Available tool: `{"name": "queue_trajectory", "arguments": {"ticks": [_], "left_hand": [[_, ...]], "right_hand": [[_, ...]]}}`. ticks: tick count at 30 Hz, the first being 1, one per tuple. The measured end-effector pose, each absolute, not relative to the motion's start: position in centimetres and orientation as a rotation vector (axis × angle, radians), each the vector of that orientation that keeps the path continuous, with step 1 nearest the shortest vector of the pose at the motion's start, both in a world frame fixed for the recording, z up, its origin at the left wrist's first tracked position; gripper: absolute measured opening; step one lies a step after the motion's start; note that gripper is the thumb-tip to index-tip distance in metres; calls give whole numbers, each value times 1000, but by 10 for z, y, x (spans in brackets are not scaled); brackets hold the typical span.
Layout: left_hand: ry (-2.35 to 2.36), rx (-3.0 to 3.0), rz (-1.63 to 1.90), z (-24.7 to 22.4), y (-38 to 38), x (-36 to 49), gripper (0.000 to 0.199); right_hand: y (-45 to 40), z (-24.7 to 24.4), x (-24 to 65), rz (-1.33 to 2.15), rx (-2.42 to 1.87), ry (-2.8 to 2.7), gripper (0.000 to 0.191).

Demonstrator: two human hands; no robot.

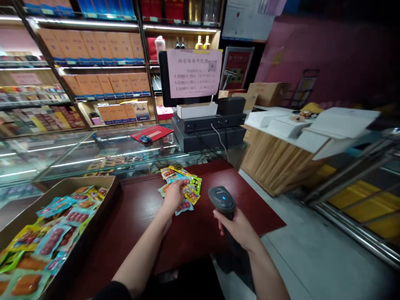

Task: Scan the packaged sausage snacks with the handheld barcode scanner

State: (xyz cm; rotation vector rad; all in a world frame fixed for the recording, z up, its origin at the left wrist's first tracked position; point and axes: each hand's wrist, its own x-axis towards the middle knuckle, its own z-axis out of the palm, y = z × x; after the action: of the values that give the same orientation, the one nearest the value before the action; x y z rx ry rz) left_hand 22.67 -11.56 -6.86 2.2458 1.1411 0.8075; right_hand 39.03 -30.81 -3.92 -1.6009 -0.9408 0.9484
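Observation:
My right hand [239,229] is wrapped around the handle of a black barcode scanner [221,198], which has a small blue light on top. The scanner is above the dark red tabletop [215,233]. At the middle of the table, my left hand [175,195] has its fingers curled over a small pile of snack packets, closed on a yellow snack packet [191,194]. Beneath and around it lie a green packet [196,182] and a pale blue packet [184,207]. My left fingertips are partly hidden among the wrappers.
An open cardboard box [114,183] full of sealed snack packets stands at the left. Behind the table are a glass display counter [78,152], a red folder [153,133] and a monitor [164,83] with a pink paper sign. A wooden counter [268,160] with white boxes is at the right.

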Motion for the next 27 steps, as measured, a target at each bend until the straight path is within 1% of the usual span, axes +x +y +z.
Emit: {"name": "queue_trajectory", "arguments": {"ticks": [3,4,7,9,13,16,20,27], "left_hand": [[1165,2390,738,-77,-117,241,32],[1183,2431,708,-79,-117,244,37],[1283,2540,627,-79,-120,248,62],[1391,2579,579,-79,-122,248,67],[1490,2595,502,-82,-122,246,67],[1401,2578,527,-84,-120,245,65],[1261,2541,535,-84,-120,246,68],[1108,2511,525,-78,-131,250,59]], "right_hand": [[-310,-45,399,953,-1607,-904,38],[-310,-46,400,953,-1606,-898,38],[-306,-46,403,965,-1602,-899,38],[-303,-46,404,980,-1602,-914,37],[-298,-49,404,997,-1608,-919,36],[-295,-51,403,998,-1601,-932,36],[-294,-49,400,1006,-1597,-939,36],[-295,-45,394,995,-1603,-952,34]]}}
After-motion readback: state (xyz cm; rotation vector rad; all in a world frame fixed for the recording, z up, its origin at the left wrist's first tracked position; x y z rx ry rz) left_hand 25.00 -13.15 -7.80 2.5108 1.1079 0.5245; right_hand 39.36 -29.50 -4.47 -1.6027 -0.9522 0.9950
